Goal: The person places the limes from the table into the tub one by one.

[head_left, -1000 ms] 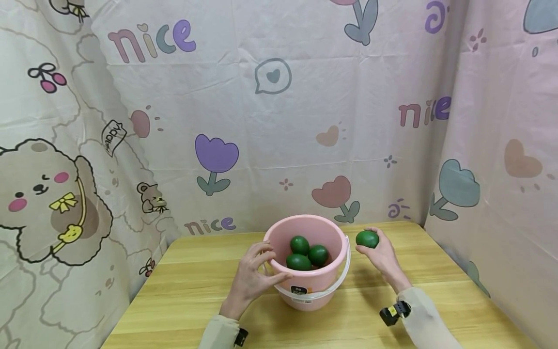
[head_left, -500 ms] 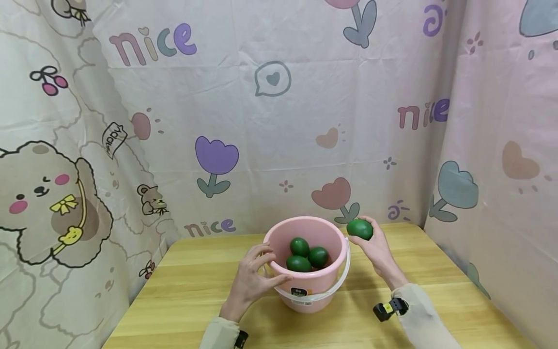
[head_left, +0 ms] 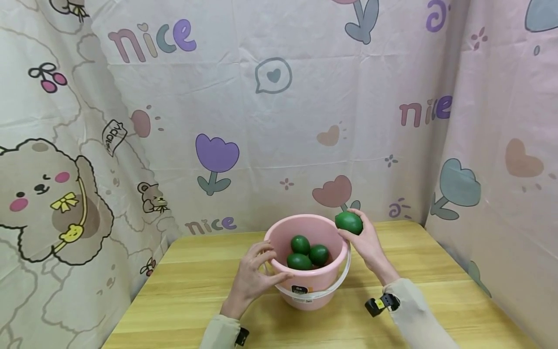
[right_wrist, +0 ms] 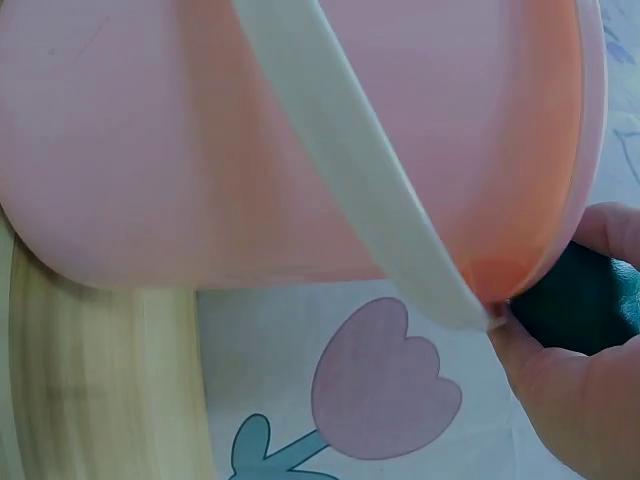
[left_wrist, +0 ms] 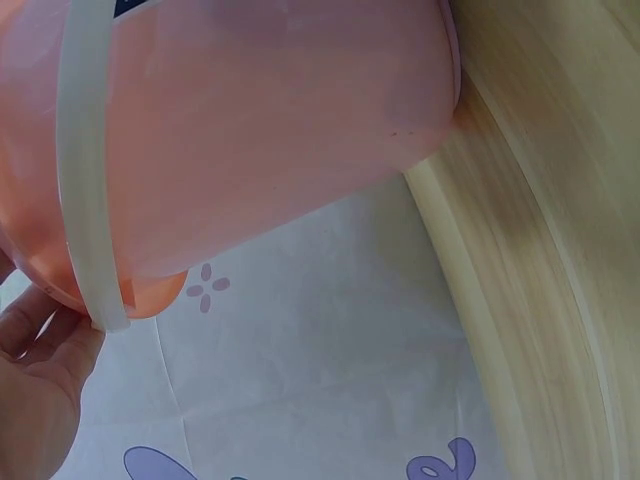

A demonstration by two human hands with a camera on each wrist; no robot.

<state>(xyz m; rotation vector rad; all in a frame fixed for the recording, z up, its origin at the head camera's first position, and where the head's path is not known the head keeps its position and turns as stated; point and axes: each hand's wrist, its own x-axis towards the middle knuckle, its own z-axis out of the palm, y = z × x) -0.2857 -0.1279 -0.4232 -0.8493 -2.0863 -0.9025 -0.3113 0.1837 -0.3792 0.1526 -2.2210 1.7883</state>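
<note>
A pink bucket (head_left: 305, 286) stands upright on the wooden table, its white handle (head_left: 335, 287) hanging down in front. Several dark green oval fruits (head_left: 299, 261) lie inside; whether they are limes or avocados I cannot tell. My left hand (head_left: 253, 274) holds the bucket's rim at the left, thumb at the front and fingers bent at the side. Between thumb and fingers, my right hand (head_left: 370, 245) grips another green oval fruit (head_left: 349, 223) at the right rim, just above it. The right wrist view shows this fruit (right_wrist: 575, 300) beside the rim, partly covered by the fingers.
The wooden table (head_left: 174, 295) spreads to both sides of the bucket. A printed cloth (head_left: 270, 131) hangs behind it and along both sides. Each wrist bears a small black camera (head_left: 382, 304).
My right hand has carried the green oval fruit left and slightly up, from beside the bucket to its right rim. The left hand and the bucket have stayed in place.
</note>
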